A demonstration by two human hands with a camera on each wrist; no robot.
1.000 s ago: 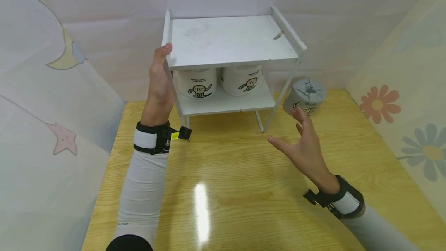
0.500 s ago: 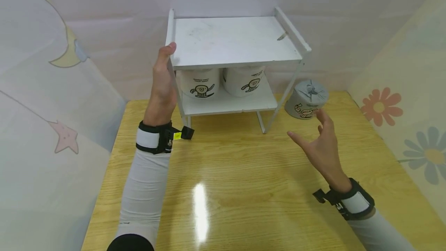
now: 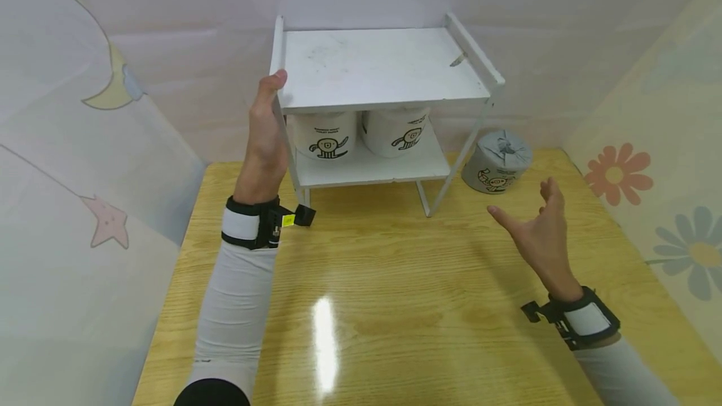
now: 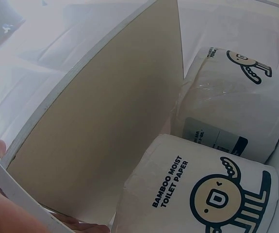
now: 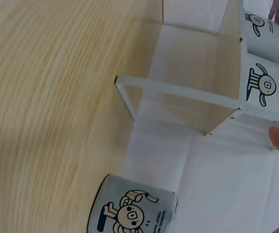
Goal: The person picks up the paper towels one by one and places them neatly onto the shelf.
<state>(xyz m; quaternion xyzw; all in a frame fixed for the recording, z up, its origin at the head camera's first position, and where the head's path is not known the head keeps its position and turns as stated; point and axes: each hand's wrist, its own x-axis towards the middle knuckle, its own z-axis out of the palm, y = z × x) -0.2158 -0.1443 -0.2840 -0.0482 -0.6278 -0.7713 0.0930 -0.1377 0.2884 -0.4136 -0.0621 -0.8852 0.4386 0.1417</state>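
My left hand (image 3: 264,143) grips the upper left side of a white two-tier shelf rack (image 3: 375,67), thumb at the top board's edge. In the left wrist view, fingertips show behind the side bar. On the lower shelf stand two white-wrapped toilet paper rolls (image 3: 326,135) side by side; their tops are hidden under the upper board. My right hand (image 3: 544,237) hangs over the table with thumb and fingers spread, holding nothing. Beyond it a grey-wrapped toilet paper roll (image 3: 497,161), twisted shut on top, stands just right of the rack.
The rack stands at the back of a light wooden table (image 3: 417,306), close to the rear white sheet (image 3: 180,61). Printed sheets with a star (image 3: 108,221) and flowers (image 3: 615,174) flank the table on both sides.
My right hand has moved right, from near the grey roll's front to lower right of it. The left hand keeps its grip. The whole view has shifted slightly.
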